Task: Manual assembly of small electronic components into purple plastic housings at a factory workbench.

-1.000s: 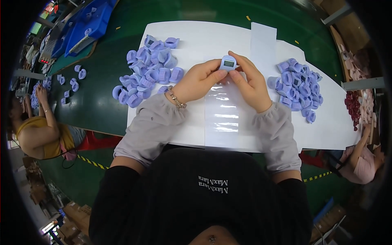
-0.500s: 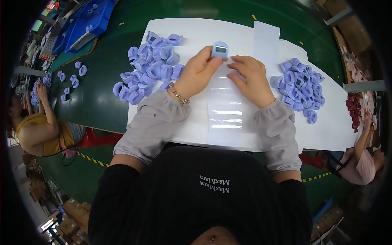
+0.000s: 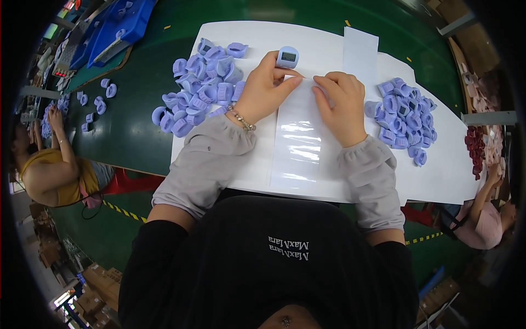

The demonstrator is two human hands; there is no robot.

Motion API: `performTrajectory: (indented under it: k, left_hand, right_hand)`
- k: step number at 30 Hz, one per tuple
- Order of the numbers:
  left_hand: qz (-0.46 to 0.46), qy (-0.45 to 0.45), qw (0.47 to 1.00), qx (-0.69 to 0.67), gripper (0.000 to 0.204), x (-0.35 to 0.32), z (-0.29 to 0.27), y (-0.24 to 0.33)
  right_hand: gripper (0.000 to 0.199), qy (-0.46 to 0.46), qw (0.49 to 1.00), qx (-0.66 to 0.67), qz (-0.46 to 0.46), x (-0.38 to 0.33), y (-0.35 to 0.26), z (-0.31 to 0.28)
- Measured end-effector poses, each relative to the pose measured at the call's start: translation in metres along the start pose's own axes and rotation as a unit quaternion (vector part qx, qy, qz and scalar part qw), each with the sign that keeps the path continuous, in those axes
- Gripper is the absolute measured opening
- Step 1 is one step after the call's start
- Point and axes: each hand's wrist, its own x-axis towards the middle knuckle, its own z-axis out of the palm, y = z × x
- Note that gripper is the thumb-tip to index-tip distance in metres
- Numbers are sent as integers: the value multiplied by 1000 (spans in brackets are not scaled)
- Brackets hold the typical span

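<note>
A lavender digital watch with a small grey screen is held up in my left hand, near the fingertips. The left thumb and a finger also meet at the top edge of a clear plastic film strip. My right hand pinches at the strip's upper right edge with thumb and forefinger; the exact contact is too small to see. Below both hands the glossy strip runs toward me over the white table sheet. Left of my left hand lies a heap of lavender watches.
A second watch heap lies right of my right hand. A loose white sheet is at the far side. Several watches and a blue tray are at the left. Co-workers sit at both sides, one in a yellow top.
The watch has moved up and slightly left in my left hand, and its screen is darker. My right fingers have closed to a pinch. The film strip's near end has shifted left.
</note>
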Motion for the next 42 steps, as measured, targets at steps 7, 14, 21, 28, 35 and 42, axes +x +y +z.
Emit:
performTrajectory:
  k: [7,14,21,28,35,42]
  left_hand:
    - [-25,-1,1000,-14,40,-1,1,3]
    - [18,-49,998,22,40,-5,2,14]
    - [-19,-79,996,28,28,-4,1,13]
    - [158,-130,948,242,21,-7,0,24]
    - [153,-129,955,219,26,-10,0,21]
    - [143,-147,954,219,27,-9,0,20]
  right_hand:
    - [14,14,996,-78,-30,-2,-13,-3]
    - [12,-22,993,88,76,-4,-5,0]
    - [8,-28,922,347,167,1,-2,-13]
    - [7,-43,902,394,173,1,-5,-14]
    - [7,-54,900,396,175,-1,-3,-13]
    - [7,-53,899,394,184,-1,-3,-13]
